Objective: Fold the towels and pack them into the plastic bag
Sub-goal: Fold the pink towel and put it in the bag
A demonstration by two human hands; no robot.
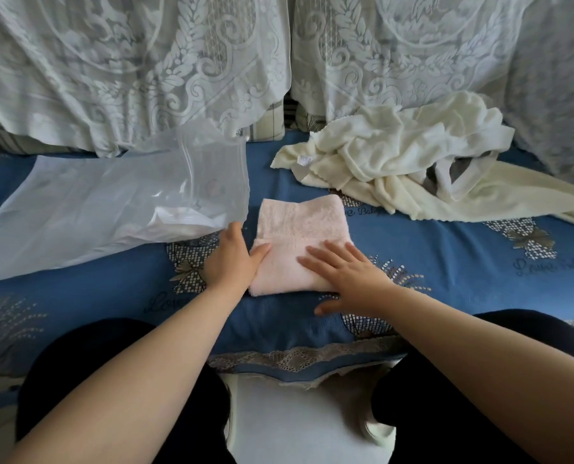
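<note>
Pink terry, folded into a small pad, the towel (300, 242) lies on the blue cover (446, 256) right in front of the person, just beside the mouth of the bag (111, 209), probably so it can slide straight in. The right hand (349, 276) rests flat on its near right corner, fingers spread, pressing rather than gripping, likely to keep the fold from springing open. The left hand (233, 259) is open too, its thumb on the towel's left edge and fingers alongside, grasping nothing. A cream pile (412, 155) waits unfolded, well apart at the back right.
</note>
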